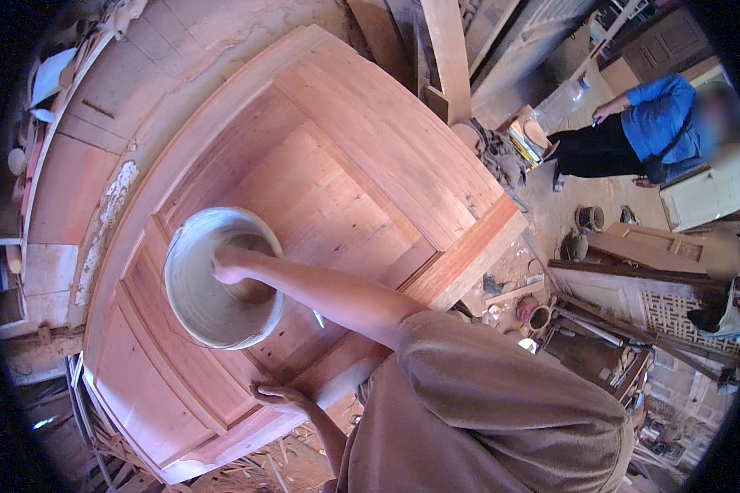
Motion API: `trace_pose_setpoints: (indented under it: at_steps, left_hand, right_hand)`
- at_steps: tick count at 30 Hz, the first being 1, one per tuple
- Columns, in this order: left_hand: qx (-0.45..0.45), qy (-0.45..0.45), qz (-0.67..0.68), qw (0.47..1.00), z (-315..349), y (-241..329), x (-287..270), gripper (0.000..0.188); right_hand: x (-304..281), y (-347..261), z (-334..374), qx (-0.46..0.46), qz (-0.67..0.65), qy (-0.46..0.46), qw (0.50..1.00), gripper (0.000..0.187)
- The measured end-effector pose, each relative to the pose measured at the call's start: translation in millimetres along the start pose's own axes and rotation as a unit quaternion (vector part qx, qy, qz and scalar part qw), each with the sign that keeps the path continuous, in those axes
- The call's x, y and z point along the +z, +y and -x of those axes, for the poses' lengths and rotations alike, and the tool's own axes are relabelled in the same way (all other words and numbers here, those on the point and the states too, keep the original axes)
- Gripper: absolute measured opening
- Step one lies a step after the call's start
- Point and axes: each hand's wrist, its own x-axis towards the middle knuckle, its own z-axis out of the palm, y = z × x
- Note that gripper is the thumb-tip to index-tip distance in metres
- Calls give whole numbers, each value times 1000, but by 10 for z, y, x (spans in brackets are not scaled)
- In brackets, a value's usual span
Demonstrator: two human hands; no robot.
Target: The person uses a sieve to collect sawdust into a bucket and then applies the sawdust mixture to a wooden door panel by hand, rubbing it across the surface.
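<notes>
My right hand reaches down into a whitish, stained bucket. Brown material shows on the bucket's inside beside the wrist; the fingers are turned away, so what they hold, if anything, is hidden. The bucket stands on a large reddish wooden door panel with recessed fields and raised frame strips. Along the panel's near edge rests my left hand, fingers stretched out on the wood and nothing visible in them. A small pale, slim object lies on the panel by my right forearm.
Beyond the panel's right end, a person in a blue shirt stands on the littered floor. Planks lean at the back. Wooden panels and a lattice piece lie at the right. A worn bench-like surface borders the left side.
</notes>
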Motion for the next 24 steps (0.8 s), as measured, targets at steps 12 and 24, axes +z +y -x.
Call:
trace_pose_setpoints:
  at_steps: [12, 24]
  left_hand:
    - [0, 65, -7, 998, -165, -318, -276, 43]
    - [-14, 59, -1, 998, -135, -51, -274, 49]
  right_hand:
    - [-2182, 696, 3098, 318, -693, 293, 577, 14]
    - [-1982, 1590, 3976, 205, -555, 526, 611, 28]
